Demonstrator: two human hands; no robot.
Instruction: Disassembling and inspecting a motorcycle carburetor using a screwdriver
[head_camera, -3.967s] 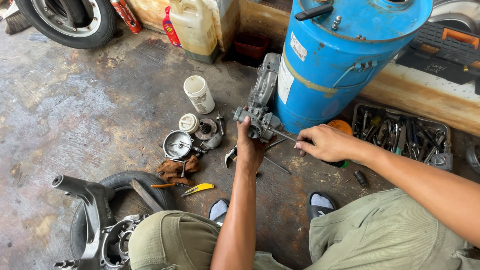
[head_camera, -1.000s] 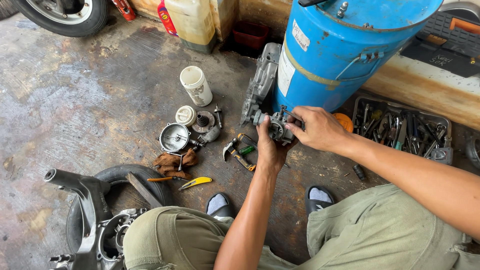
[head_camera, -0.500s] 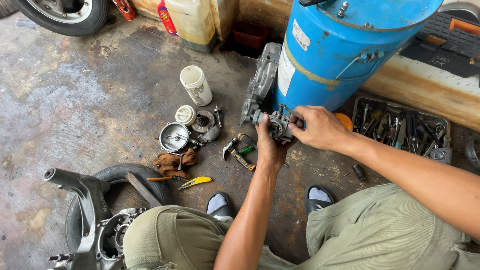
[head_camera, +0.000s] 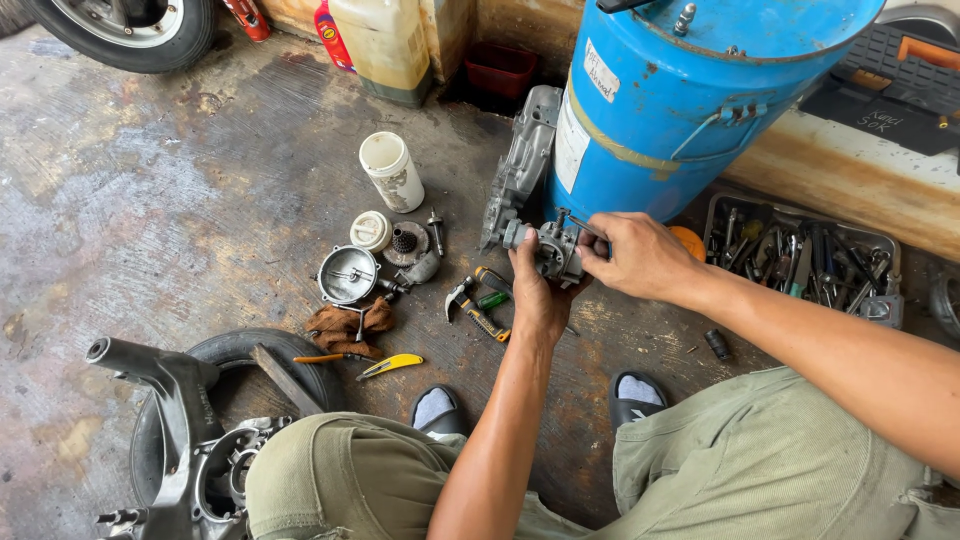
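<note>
Head view: a seated person's left hand (head_camera: 540, 300) grips a small grey carburettor (head_camera: 548, 250) from below, lifted above the concrete floor (head_camera: 150, 180) before a blue drum (head_camera: 660, 110). Right hand (head_camera: 635, 255), closing in from the right, pinches a thin tool (head_camera: 580, 224) at the part's upper edge.

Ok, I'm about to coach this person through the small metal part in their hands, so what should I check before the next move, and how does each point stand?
1. Left hand grips the grey metal carburetor-like part from below: ok.
2. Right hand on its top, pinching a thin metal tool: ok.
3. Tool tip seated in the part: cannot tell.
4. Black tray of hand tools near the right hand: ok.
5. Small parts beside the round metal cover lie loose on the concrete floor: not ok.
</note>
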